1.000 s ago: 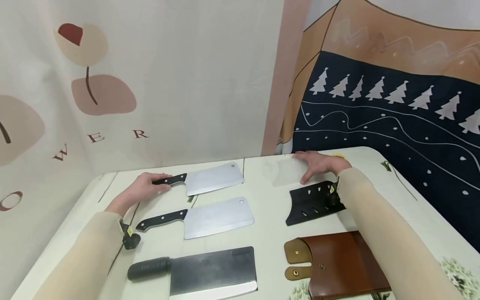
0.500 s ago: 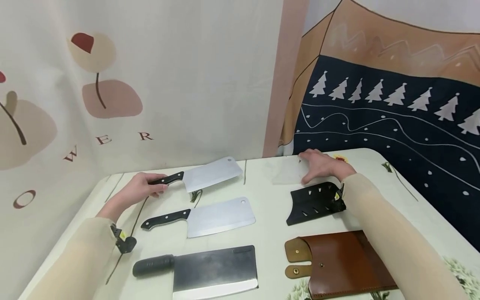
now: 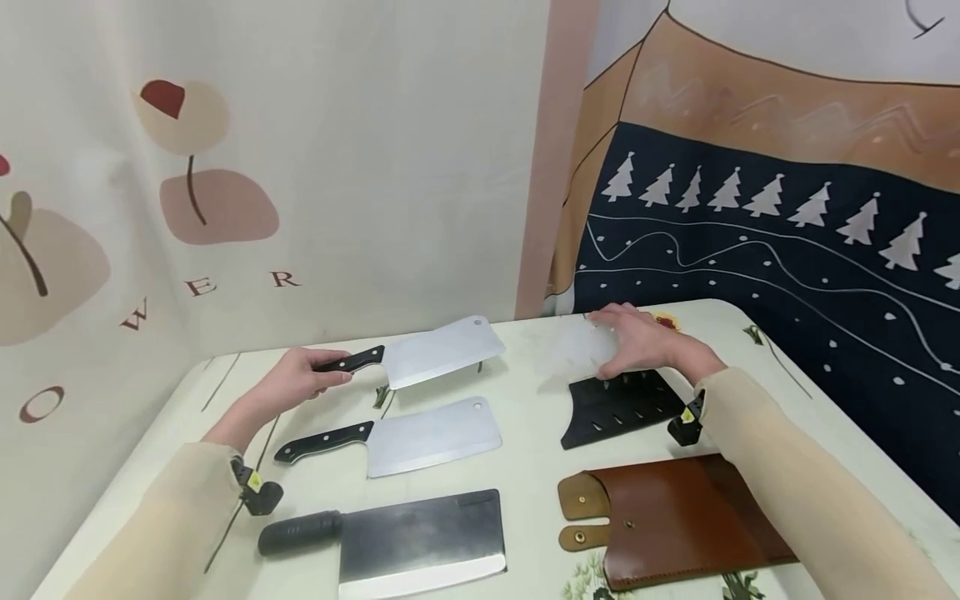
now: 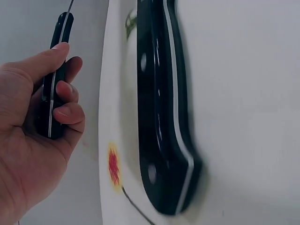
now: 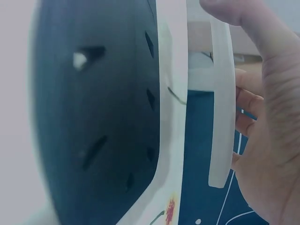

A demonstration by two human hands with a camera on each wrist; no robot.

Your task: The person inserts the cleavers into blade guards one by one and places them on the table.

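My left hand grips the black riveted handle of the rear cleaver, its blade raised at a tilt and pointing right. In the left wrist view, fingers and thumb wrap that handle. At the back right, my right hand holds a translucent white blade sheath across its width. The right wrist view shows this sheath edge-on between thumb and fingers, raised off the table. Just in front lies a black slotted sheath, partly covered by the right hand in the head view.
A second black-handled cleaver lies in front of the left hand. Nearer is a large dark-bladed cleaver. A brown leather sheath with two snap straps lies at right. Curtains hang behind the table.
My left hand has lifted the rear cleaver, tilting its blade upward. My right hand has closed on the translucent sheath and raised it from the table.
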